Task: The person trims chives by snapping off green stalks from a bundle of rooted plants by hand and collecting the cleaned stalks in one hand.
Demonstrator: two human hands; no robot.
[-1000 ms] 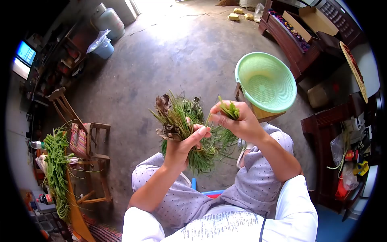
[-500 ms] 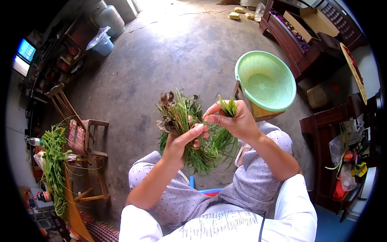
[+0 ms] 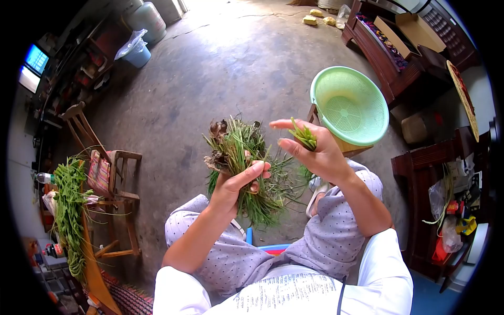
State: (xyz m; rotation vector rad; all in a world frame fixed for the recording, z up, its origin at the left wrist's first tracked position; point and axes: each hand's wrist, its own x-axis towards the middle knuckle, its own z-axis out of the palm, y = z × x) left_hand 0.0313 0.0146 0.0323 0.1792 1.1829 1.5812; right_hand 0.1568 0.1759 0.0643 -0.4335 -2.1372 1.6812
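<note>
My left hand (image 3: pixel 232 190) is closed around some thin green stalks, thumb pressed against the fingers. Behind and around it is a tangled heap of grass-like greens (image 3: pixel 244 139) with brown, withered clumps at its left side; how much of it the hand bears I cannot tell. To the right, my right hand (image 3: pixel 328 157) keeps a small bunch of green stalks (image 3: pixel 304 135) in its curled fingers, their cut-looking ends pointing up. Its thumb and forefinger are spread apart. A light green plastic colander (image 3: pixel 349 107) stands just beyond this hand on a small wooden stool (image 3: pixel 349 148).
Long green stalks (image 3: pixel 71 205) drape over a wooden surface at the left, near a wooden chair (image 3: pixel 113 168). A lined blue bin (image 3: pixel 136 55) and a gas cylinder (image 3: pixel 148 23) stand at the far left. Dark wooden furniture (image 3: pixel 420 173) lines the right side.
My right hand has drawn away to the right from my left hand, and its thumb and forefinger have parted. The green stalks hanging below it are no longer seen there. My left hand stays put.
</note>
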